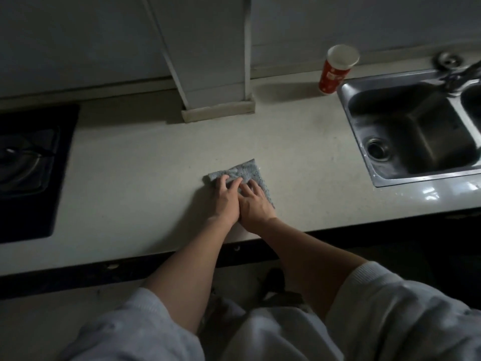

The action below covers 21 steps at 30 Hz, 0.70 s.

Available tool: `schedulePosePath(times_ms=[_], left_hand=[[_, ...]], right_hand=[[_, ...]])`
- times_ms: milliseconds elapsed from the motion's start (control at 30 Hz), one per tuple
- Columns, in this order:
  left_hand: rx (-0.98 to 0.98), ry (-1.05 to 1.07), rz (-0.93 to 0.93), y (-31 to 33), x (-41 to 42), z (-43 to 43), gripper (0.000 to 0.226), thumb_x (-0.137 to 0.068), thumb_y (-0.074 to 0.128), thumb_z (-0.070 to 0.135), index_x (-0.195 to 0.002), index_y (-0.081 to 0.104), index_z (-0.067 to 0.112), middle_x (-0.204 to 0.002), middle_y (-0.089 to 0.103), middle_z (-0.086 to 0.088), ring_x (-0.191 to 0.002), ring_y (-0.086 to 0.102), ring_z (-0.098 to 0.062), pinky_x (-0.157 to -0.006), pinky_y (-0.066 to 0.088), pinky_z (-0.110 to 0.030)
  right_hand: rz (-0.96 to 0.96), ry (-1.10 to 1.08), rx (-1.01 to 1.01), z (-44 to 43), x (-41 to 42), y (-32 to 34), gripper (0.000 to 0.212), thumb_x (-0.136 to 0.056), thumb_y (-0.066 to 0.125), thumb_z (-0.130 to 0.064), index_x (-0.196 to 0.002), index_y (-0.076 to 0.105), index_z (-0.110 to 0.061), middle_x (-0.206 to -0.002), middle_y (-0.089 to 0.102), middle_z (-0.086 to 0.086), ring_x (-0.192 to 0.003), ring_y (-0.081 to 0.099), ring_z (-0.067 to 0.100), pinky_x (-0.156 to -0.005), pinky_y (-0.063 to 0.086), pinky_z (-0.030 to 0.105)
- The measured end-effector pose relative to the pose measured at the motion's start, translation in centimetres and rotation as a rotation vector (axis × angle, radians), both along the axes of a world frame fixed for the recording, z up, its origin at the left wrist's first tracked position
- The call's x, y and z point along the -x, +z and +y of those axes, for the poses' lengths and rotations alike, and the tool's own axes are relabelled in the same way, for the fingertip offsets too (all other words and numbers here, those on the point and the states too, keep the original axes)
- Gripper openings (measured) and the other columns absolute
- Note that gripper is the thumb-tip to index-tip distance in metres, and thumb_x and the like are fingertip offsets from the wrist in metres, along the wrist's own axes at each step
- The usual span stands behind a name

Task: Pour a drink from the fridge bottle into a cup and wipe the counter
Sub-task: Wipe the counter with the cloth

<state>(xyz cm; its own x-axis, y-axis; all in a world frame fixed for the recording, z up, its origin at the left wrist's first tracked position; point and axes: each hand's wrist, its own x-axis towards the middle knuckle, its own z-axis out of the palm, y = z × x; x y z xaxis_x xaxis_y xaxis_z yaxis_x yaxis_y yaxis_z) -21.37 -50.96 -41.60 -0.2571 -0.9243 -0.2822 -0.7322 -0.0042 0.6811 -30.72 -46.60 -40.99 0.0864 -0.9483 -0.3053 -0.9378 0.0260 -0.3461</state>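
Observation:
A grey cloth (243, 171) lies folded on the pale counter (135, 162), near its front edge. My left hand (226, 199) and my right hand (256, 203) rest side by side on the cloth, fingers pressed onto it and covering its near part. A red paper cup (335, 70) with a white rim stands upright at the back of the counter, just left of the sink. No bottle is in view.
A steel sink (416, 126) with a drain and a tap (460, 74) fills the right side. A black gas hob (28, 168) sits at the left. A white boxed column (218, 100) stands on the counter against the back wall.

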Motion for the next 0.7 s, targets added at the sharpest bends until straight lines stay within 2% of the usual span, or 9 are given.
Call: schedulePosePath(times_ms=[67, 300, 400, 567, 700], left_hand=[[-0.002, -0.006, -0.016, -0.4, 1.7, 0.0, 0.042, -0.100, 0.043, 0.008, -0.141, 0.046, 0.014, -0.155, 0.025, -0.010, -0.139, 0.033, -0.030, -0.114, 0.031, -0.038], [0.044, -0.039, -0.105, -0.9, 0.5, -0.5, 0.038, -0.102, 0.039, 0.011, -0.137, 0.051, 0.019, -0.154, 0.025, -0.006, -0.138, 0.034, -0.026, -0.115, 0.030, -0.036], [0.063, -0.013, -0.103, -1.3, -2.1, -0.5, 0.039, -0.100, 0.042, 0.009, -0.137, 0.052, 0.017, -0.152, 0.027, -0.008, -0.136, 0.037, -0.028, -0.114, 0.032, -0.041], [0.089, 0.035, -0.121, -1.3, -8.7, -1.2, 0.039, -0.100, 0.043, 0.008, -0.138, 0.050, 0.009, -0.151, 0.030, -0.014, -0.136, 0.037, -0.031, -0.115, 0.030, -0.037], [0.104, 0.129, -0.157, -1.8, -13.6, -3.4, 0.042, -0.097, 0.044, 0.001, -0.138, 0.050, 0.010, -0.151, 0.028, -0.016, -0.133, 0.040, -0.031, -0.113, 0.031, -0.033]], right_hand=[[0.018, -0.002, -0.003, 0.1, 1.4, 0.0, 0.066, -0.095, 0.052, -0.033, -0.153, 0.023, -0.023, -0.161, 0.016, 0.008, -0.148, 0.007, 0.040, -0.122, 0.013, 0.047], [0.038, -0.024, -0.012, 0.0, -0.4, 0.0, 0.071, -0.096, 0.055, -0.033, -0.155, 0.017, -0.022, -0.162, 0.013, 0.005, -0.149, 0.004, 0.038, -0.122, 0.011, 0.047], [0.034, 0.014, -0.020, -0.2, -2.6, -0.1, 0.073, -0.095, 0.056, -0.033, -0.156, 0.016, -0.023, -0.163, 0.012, 0.003, -0.150, 0.004, 0.037, -0.123, 0.011, 0.046], [-0.023, 0.076, -0.019, -1.5, -8.8, 0.2, 0.072, -0.096, 0.056, -0.031, -0.156, 0.016, -0.024, -0.163, 0.013, 0.001, -0.149, 0.006, 0.037, -0.122, 0.012, 0.046], [-0.035, 0.181, 0.005, -4.7, -13.1, -0.1, 0.071, -0.095, 0.056, -0.027, -0.155, 0.019, -0.023, -0.162, 0.015, 0.002, -0.149, 0.007, 0.036, -0.122, 0.012, 0.045]])
